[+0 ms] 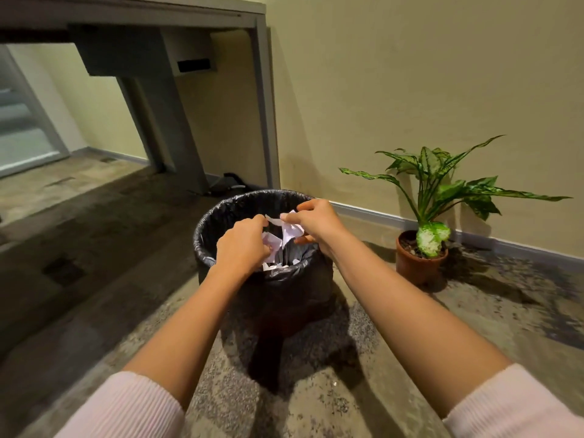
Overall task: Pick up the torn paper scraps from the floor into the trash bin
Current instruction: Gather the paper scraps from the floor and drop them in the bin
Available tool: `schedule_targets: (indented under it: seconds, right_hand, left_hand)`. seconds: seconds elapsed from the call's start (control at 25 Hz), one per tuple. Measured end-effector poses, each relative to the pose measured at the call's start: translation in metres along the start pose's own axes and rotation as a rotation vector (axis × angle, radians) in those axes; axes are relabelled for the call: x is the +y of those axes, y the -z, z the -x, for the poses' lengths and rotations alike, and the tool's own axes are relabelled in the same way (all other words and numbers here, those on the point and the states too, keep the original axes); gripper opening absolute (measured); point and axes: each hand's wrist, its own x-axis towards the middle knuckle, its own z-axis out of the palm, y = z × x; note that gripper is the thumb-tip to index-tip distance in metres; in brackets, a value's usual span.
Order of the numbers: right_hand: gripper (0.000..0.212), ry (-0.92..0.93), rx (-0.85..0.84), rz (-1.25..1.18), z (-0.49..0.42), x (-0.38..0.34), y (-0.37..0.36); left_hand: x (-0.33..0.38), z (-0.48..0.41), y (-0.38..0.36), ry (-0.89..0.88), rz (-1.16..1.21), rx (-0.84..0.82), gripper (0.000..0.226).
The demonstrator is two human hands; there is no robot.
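At frame centre, left hand [241,245] and right hand [316,221] pinch paper scraps [290,229] with curled fingers over the trash bin [218,213].

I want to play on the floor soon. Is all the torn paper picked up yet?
Nearly done. Some scraps already lie inside the bin. The left hand and the right hand each hold more white pieces right above it, so those still have to be dropped in. No paper shows on the floor in view, but the camera misses some of it.
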Motion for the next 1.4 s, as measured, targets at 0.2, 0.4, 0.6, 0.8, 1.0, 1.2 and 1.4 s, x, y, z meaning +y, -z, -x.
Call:
schedule_targets:
  seconds: [0.2, 0.4, 0.6, 0.8, 1.0, 1.2, 1.4]
  right_hand:
    - [0.038, 0.002, 0.039, -0.045, -0.003, 0.01, 0.007]
    - [0.02, 0.086, 0.126, -0.116, 0.004, 0.019, 0.03]
    - [0.018, 0.148, 0.249, -0.108, 0.022, 0.033, 0.066]
    - [0.018, 0.071, 0.247, -0.109, 0.045, 0.083, 0.11]
    - [0.011, -0.026, 0.271, -0.08, 0.066, 0.144, 0.144]
    - [0.009, -0.163, 0.28, -0.022, 0.079, 0.209, 0.166]
    - [0.012, -0.276, 0.313, 0.059, 0.094, 0.278, 0.179]
  left_hand:
    - [-0.002, 0.004, -0.008, 0.013, -0.027, -0.004, 0.063]
    - [0.02, 0.012, -0.008, -0.033, -0.025, 0.105, 0.058]
    - [0.05, 0.023, -0.009, -0.052, 0.03, 0.233, 0.027]
    - [0.09, 0.054, -0.028, -0.289, 0.251, 0.304, 0.018]
    - [0.118, 0.099, -0.093, -0.358, 0.515, 0.164, 0.011]
    - [0.095, 0.145, -0.177, -0.064, 0.41, -0.088, 0.009]
    - [0.06, 0.173, -0.228, 0.185, 0.206, -0.306, 0.021]
